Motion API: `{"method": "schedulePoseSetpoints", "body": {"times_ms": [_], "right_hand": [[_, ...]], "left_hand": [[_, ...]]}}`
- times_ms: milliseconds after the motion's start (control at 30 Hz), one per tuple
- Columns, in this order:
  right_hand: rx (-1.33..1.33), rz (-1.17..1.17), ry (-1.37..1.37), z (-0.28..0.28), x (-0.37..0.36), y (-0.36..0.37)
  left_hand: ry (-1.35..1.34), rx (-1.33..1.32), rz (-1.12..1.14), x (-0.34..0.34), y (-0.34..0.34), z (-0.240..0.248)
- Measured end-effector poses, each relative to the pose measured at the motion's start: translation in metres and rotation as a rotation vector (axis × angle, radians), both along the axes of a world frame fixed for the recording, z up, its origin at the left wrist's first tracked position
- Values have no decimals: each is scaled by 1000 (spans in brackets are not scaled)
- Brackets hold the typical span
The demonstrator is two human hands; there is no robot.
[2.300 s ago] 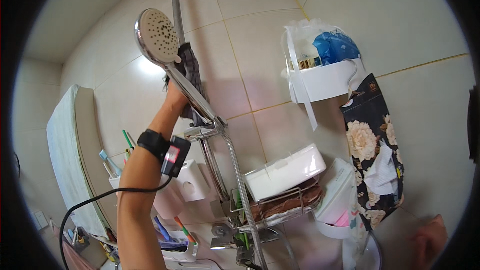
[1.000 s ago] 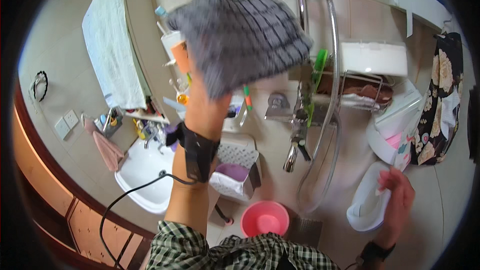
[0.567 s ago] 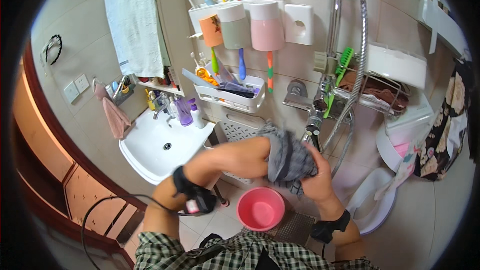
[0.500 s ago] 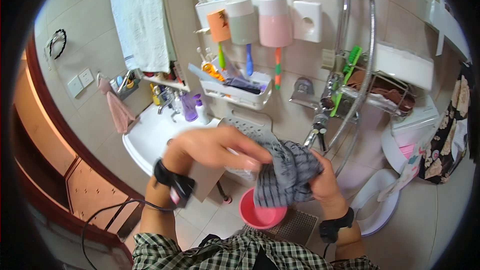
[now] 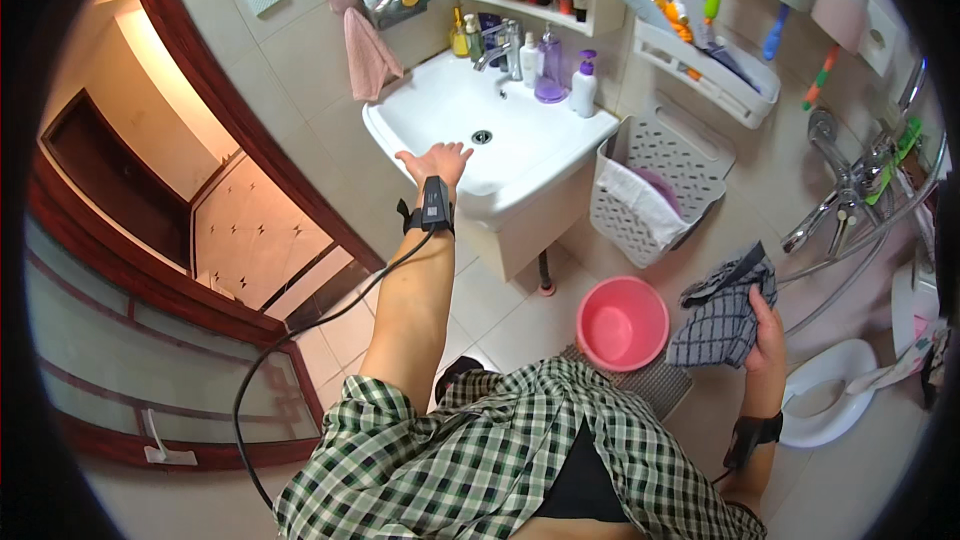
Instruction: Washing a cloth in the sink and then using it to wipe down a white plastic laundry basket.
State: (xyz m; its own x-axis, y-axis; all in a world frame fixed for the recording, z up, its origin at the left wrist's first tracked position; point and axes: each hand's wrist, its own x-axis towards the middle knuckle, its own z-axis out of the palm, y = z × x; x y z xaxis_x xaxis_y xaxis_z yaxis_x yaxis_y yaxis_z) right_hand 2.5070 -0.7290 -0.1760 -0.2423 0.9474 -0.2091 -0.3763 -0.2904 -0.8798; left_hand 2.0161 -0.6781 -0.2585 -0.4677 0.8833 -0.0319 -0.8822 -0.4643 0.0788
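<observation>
My left hand (image 5: 437, 162) is stretched out with its fingers spread, at the near left rim of the white washbasin (image 5: 415, 90). Nothing is in it. At the right, my right hand (image 5: 767, 335) grips a crumpled dark grey cloth (image 5: 718, 325) with a checked pattern by its right side. The cloth hangs in the air, right of a pink plastic basin (image 5: 640, 305) on the floor. Black bands circle both wrists, and a cable trails from the left one.
Pump bottles, among them a purple one (image 5: 550, 70), line the back of the washbasin beside the tap (image 5: 510, 50). A grey perforated laundry basket (image 5: 690, 140) stands right of it. The shower mixer (image 5: 850, 180) projects from the right wall above a white toilet seat (image 5: 860, 355). Left is a doorway.
My left hand has left the cloth and reached out leftward to the washbasin, fingers spreading. My right hand still holds the cloth. The view has swung left and down.
</observation>
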Motion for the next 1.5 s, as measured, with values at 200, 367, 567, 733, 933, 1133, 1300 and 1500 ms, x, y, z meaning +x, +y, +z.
{"method": "schedulePoseSetpoints", "body": {"times_ms": [200,367,567,733,933,1133,1300,1500], "right_hand": [[-52,-5,27,-11,-21,-4],[-99,1,87,-17,-19,5],[-180,66,130,-15,-37,17],[-185,104,121,-16,-58,15],[-159,102,153,-13,-49,9],[-246,-4,269,-32,-26,46],[-32,0,5,-3,-14,49],[560,347,-891,-9,-24,31]], "left_hand": [[25,42,21,-22,-18,6],[-1,6,44,-20,-19,2],[-3,26,38,-33,-23,-8],[7,-2,61,-45,-31,-20],[-4,-38,42,-38,-17,-26],[224,-552,109,30,20,-9],[746,-232,-747,184,34,10],[1024,35,-837,330,-8,17]]}}
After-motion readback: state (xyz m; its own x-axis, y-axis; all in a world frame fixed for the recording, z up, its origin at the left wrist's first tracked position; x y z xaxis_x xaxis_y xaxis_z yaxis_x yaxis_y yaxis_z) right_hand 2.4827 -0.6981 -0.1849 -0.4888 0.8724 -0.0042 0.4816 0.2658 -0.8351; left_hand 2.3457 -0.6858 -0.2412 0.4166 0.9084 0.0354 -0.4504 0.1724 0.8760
